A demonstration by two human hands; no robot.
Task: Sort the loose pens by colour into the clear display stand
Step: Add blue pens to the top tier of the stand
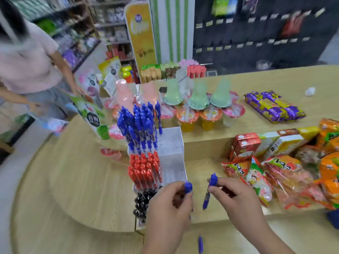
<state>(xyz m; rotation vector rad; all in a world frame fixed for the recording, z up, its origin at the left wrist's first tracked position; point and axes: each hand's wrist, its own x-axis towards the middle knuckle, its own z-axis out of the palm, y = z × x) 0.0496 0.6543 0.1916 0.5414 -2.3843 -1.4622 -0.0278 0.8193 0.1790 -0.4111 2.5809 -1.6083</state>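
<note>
Head view: a wooden counter (73,180) is filling the lower frame. At 6 o'clock the left hand (168,200) is curling its fingers round a blue pen (188,187), one end sticking up. Just at its 3 o'clock, the right hand (236,197) is pinching a second blue pen (211,187), nearly upright. A third blue pen (200,244) is lying loose below them. The clear stand (172,149) is sitting at centre, holding blue pens (139,125) in its top tier, red pens (146,171) in the middle and black pens (145,200) at the bottom. Snack packets (275,180) are lying at 3 o'clock; a person (27,66) is standing at 10 o'clock.
</note>
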